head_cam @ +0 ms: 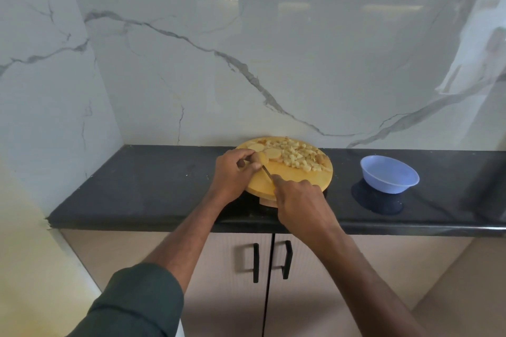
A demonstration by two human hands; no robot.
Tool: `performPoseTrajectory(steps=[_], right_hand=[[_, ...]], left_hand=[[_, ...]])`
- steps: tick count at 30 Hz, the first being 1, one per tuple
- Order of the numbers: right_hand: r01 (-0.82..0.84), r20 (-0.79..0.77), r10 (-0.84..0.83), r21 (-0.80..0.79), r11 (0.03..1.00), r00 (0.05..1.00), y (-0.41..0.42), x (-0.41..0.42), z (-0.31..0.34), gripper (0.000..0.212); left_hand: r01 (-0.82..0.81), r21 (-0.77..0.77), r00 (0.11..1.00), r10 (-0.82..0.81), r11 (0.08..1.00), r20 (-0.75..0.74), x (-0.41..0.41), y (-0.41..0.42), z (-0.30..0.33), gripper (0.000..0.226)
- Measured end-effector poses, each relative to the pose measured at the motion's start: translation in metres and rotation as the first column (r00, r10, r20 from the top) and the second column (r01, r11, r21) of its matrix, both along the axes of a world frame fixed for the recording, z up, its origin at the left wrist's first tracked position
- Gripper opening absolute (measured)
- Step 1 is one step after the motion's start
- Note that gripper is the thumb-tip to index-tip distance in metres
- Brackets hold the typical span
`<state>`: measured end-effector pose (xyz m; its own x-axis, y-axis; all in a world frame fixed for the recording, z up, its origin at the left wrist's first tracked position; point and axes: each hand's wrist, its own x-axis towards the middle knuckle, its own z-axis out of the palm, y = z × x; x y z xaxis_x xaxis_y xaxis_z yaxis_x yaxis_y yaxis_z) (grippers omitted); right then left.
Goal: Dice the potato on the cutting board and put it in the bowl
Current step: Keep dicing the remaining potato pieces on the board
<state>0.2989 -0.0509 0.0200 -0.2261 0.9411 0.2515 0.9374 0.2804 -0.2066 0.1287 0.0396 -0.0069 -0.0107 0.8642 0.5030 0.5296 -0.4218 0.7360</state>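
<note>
Landmark: the round cutting board [287, 180], sitting on the dark counter [153, 189] against the marble wall [246, 49].
Left hand: the left hand [232, 172] is over the board's left edge, fingers curled round the uncut end of the potato [258, 157], pinning it down.
Right hand: the right hand [299, 197] is at the board's near edge, clenched round the handle of the knife [267, 171]; the blade runs up towards the left fingertips.
Potato: two round slices [269, 152] lie on the board just behind the held piece; a heap of diced cubes [298, 157] covers the board's back right.
Bowl: the blue bowl [390, 175] stands well to the right of the board, and I see no potato in it.
Stage: I judge slicing is not finished and nothing is moved yet.
Risk: the blade sits very close to the holding fingers; a slip on the small stub could nick them.
Risk: cubes crowd the board's right rim and could roll off if it is jogged.
Around: cupboard doors [271, 262] with black handles below the board.
In the way: nothing between board and bowl.
</note>
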Motion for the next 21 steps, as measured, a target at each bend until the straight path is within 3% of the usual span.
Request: performPoseTrajectory(steps=[5,10,19,21], right_hand=[[-0.012,-0.081,0.011,-0.010,1.000,0.997,0.006,0.025,0.007,0.042],[-0.048,-0.002,0.048,-0.010,0.999,0.999,0.005,0.021,0.004,0.045],[-0.046,0.051,0.047,-0.017,0.999,0.998,0.012,0.035,0.012,0.045],[-0.063,0.073,0.064,-0.014,0.998,0.995,0.013,0.034,0.012,0.045]], left_hand=[[-0.005,0.000,1.000,0.005,1.000,-0.016,0.000,0.002,-0.002,0.034],[-0.020,-0.046,1.000,0.019,0.999,-0.020,0.001,0.001,0.000,0.050],[0.038,-0.047,0.997,-0.041,0.998,-0.062,0.002,-0.002,0.004,0.027],[0.042,-0.063,0.997,-0.046,0.997,-0.062,0.002,-0.003,0.004,0.030]])
